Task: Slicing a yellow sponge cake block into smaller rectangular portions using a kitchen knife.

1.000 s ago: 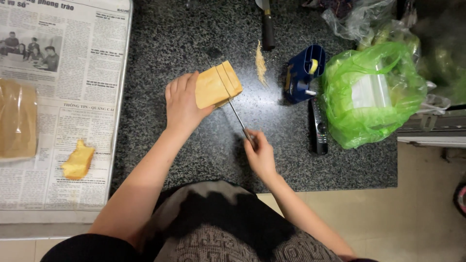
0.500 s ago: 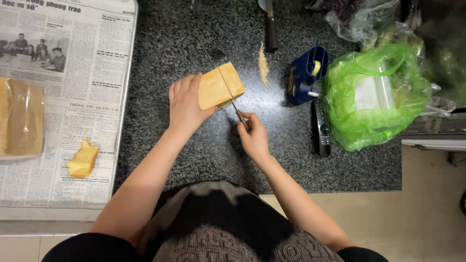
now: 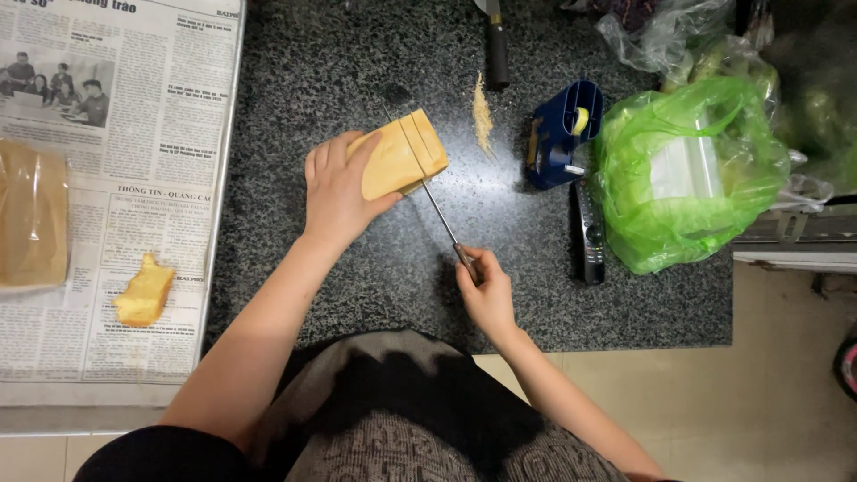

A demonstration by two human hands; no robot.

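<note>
Left hand (image 3: 337, 189) clamped over loaf block (image 3: 398, 155) on dark granite counter (image 3: 321, 71), fingers wrapped on near end, pinning it so blade bites clean. Right hand (image 3: 486, 290) fist-closed round knife (image 3: 435, 207) handle, blade laid across loaf's right portion, I read slicing. Crumb line (image 3: 482, 112) just beyond. Blue tape dispenser (image 3: 558, 134) and black remote (image 3: 590, 236) crowd right; green bag (image 3: 683, 170) past them. Open granite toward me. Newspaper (image 3: 107, 196) left, cut piece (image 3: 143, 293) on it, well apart.
</note>
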